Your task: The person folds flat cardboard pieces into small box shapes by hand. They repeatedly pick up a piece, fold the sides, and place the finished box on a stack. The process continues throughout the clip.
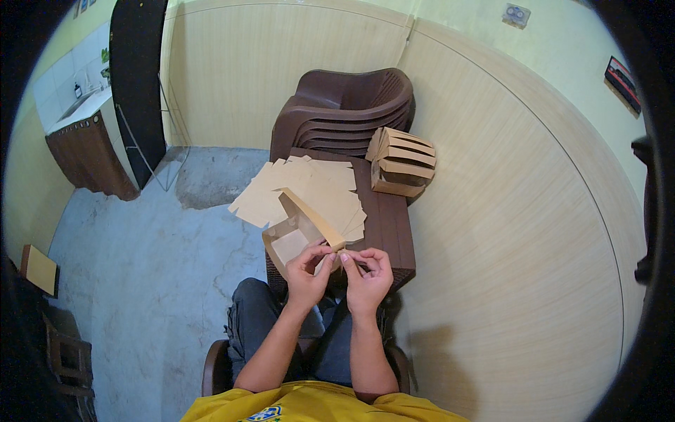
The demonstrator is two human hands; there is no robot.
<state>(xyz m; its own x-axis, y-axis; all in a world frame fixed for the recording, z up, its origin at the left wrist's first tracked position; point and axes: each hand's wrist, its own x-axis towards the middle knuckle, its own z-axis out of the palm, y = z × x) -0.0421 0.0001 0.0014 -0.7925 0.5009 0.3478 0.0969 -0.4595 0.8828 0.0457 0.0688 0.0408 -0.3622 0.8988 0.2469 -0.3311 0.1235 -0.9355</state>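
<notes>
A brown cardboard box, partly folded up with its lid flap raised, is tilted in front of me at the near edge of the table. My left hand pinches the box at its near right corner, thumb and fingers together. Close beside it, my right hand grips the same corner, its thumb against the cardboard and its fingers curled. Just beyond the box, several flat cardboard blanks lie fanned out in a pile. The exact fold between my fingertips is too small to make out.
The brown table carries the blanks and, at its far right, a stack of folded cardboard boxes. Stacked brown plastic chairs stand behind it. A wood-panelled wall rises on the right. A curtained sink counter is far left.
</notes>
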